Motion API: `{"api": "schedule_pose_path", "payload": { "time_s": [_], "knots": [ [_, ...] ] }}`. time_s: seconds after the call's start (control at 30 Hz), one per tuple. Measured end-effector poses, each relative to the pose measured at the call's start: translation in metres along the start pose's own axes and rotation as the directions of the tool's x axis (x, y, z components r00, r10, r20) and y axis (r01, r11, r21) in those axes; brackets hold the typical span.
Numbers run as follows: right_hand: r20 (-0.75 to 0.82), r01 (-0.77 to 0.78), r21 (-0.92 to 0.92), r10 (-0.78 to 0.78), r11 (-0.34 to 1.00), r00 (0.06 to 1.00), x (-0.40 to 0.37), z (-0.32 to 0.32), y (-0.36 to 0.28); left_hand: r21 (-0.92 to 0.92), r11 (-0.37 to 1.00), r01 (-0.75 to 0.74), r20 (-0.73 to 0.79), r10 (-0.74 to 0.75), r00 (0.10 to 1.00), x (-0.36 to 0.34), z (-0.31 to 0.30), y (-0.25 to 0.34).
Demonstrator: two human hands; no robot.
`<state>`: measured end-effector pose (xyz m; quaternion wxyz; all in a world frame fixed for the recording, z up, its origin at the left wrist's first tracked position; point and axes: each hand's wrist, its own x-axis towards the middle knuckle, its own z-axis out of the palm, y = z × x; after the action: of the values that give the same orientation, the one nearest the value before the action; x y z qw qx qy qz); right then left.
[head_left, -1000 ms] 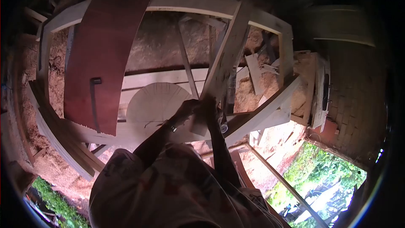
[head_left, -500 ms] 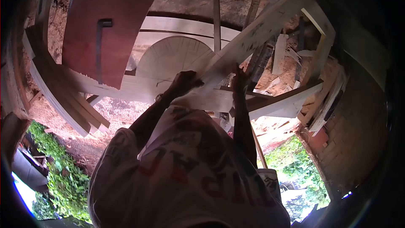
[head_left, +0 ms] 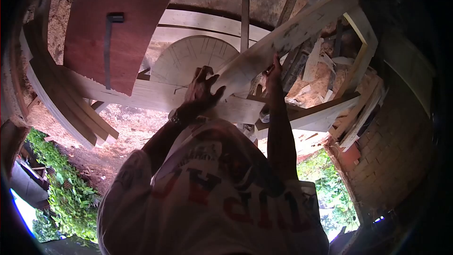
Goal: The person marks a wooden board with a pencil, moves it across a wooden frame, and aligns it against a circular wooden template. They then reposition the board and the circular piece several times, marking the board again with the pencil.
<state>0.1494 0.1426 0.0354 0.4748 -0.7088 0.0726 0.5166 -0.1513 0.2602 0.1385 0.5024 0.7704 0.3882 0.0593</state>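
A long pale wooden plank (head_left: 292, 28) runs slantwise from the bench area in front of me to the upper right. My right hand (head_left: 273, 74) is at its lower edge, fingers against the wood. My left hand (head_left: 204, 87) is beside the plank's near end, its fingers spread and curved with nothing visible in them. Behind my left hand is a round-edged wooden board (head_left: 188, 56) marked with radiating lines, partly covered by the plank. Both rest over a wide flat beam (head_left: 151, 95) that crosses in front of my body.
A reddish-brown sheet (head_left: 127, 14) stands at the left with a dark L-shaped tool (head_left: 108, 52) on it. Curved stacked timbers (head_left: 61, 94) lie farther left. An angled wooden frame (head_left: 363, 33) and wood scraps (head_left: 314, 59) are at the right, near a brick wall (head_left: 387, 108).
My left hand has opened from a closed shape, its fingers now spread. My right hand has moved up along the plank's edge. The view has shifted slightly.
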Motion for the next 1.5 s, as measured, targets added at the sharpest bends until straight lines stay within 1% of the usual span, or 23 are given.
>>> {"api": "schedule_pose_path", "payload": {
  "time_s": [0.03,0.07,0.1,0.13,0.2,0.23,0.27,0.3,0.33,0.37,0.47,0.53,0.63,0.73,0.8,0.87,0.9,0.97,1.03,1.13,1.23,1.3,1.5],
  "knots": [
    [0.013,-0.023,-0.034,0.024,0.999,1.000,0.002,-0.007,0.008,0.018,0.999,-0.039,-0.048,0.040,0.998,0.000,-0.007,0.011],
    [-0.008,0.002,0.013,-0.002,1.000,1.000,-0.003,-0.003,0.007,0.039,0.996,-0.078,-0.099,0.081,0.992,-0.001,-0.009,0.016],
    [-0.026,0.035,0.060,-0.033,0.998,0.999,-0.008,0.008,0.001,0.057,0.998,-0.026,-0.055,0.029,0.998,-0.001,-0.005,0.012],
    [-0.046,0.069,0.107,-0.065,0.992,0.997,-0.012,0.020,-0.004,0.082,0.994,-0.068,-0.012,0.070,0.997,-0.001,0.001,0.003],
    [-0.112,0.060,0.163,-0.042,0.985,0.993,-0.017,0.033,-0.003,0.121,0.980,-0.157,0.077,0.148,0.986,0.002,0.011,-0.021],
    [-0.064,0.062,0.183,-0.051,0.981,0.997,-0.023,0.037,-0.004,0.079,0.971,-0.224,0.214,0.203,0.955,0.004,0.011,-0.034],
    [-0.022,0.060,0.203,-0.057,0.977,0.998,-0.032,0.038,-0.004,-0.034,0.963,-0.266,0.159,0.268,0.950,0.013,-0.002,-0.029],
    [-0.013,-0.009,0.171,0.011,0.985,1.000,-0.030,0.032,0.003,-0.020,0.955,-0.296,0.191,0.295,0.936,0.016,-0.007,-0.034],
    [0.009,-0.020,0.145,0.019,0.989,1.000,-0.034,0.026,0.012,-0.004,0.945,-0.327,0.222,0.319,0.921,0.021,-0.011,-0.041],
    [0.039,-0.028,0.119,0.024,0.993,0.999,-0.038,0.029,0.013,-0.064,0.924,-0.378,0.188,0.383,0.904,0.029,-0.015,-0.047],
    [0.059,0.014,0.125,-0.022,0.992,0.998,-0.050,0.047,0.009,0.063,0.845,-0.531,0.118,0.522,0.845,0.032,-0.006,-0.068],
    [0.016,0.078,0.160,-0.082,0.984,0.997,-0.048,0.042,0.021,0.096,0.837,-0.538,0.172,0.518,0.838,0.032,-0.001,-0.072],
    [-0.069,0.050,0.092,-0.044,0.994,0.997,-0.046,0.036,0.030,0.119,0.820,-0.560,0.193,0.534,0.823,0.030,0.000,-0.075],
    [-0.070,0.106,0.060,-0.102,0.993,0.992,-0.043,0.035,0.035,0.115,0.821,-0.559,0.229,0.525,0.819,0.031,-0.003,-0.075],
    [-0.091,0.013,0.036,-0.010,0.999,0.996,-0.034,0.028,0.042,0.121,0.825,-0.552,0.258,0.511,0.820,0.032,-0.003,-0.074],
    [-0.083,0.082,-0.085,-0.089,0.993,0.993,-0.032,0.023,0.049,0.136,0.824,-0.550,0.249,0.509,0.824,0.032,-0.001,-0.076],
    [-0.053,0.194,-0.189,-0.208,0.962,0.977,-0.035,0.020,0.054,0.144,0.824,-0.548,0.245,0.507,0.827,0.030,0.000,-0.077],
    [-0.052,0.190,-0.234,-0.208,0.953,0.977,-0.037,0.017,0.057,0.157,0.812,-0.563,0.253,0.518,0.817,0.028,0.004,-0.085],
    [-0.115,-0.034,-0.113,0.021,0.993,0.993,-0.039,0.026,0.038,0.168,0.805,-0.570,0.259,0.521,0.813,0.028,0.006,-0.090],
    [-0.101,-0.015,-0.128,0.002,0.992,0.995,-0.041,0.029,0.037,0.182,0.804,-0.566,0.278,0.509,0.814,0.027,0.005,-0.092],
    [-0.149,0.078,-0.014,-0.079,0.997,0.986,-0.040,0.039,0.037,0.198,0.803,-0.562,0.307,0.494,0.813,0.026,0.003,-0.088],
    [-0.135,0.085,-0.029,-0.088,0.996,0.987,-0.039,0.038,0.037,0.195,0.795,-0.575,0.335,0.497,0.801,0.027,0.003,-0.087],
    [-0.115,0.043,-0.117,-0.056,0.992,0.992,-0.038,0.030,0.040,0.135,0.791,-0.596,0.280,0.547,0.789,0.030,0.002,-0.085]
  ]
}}
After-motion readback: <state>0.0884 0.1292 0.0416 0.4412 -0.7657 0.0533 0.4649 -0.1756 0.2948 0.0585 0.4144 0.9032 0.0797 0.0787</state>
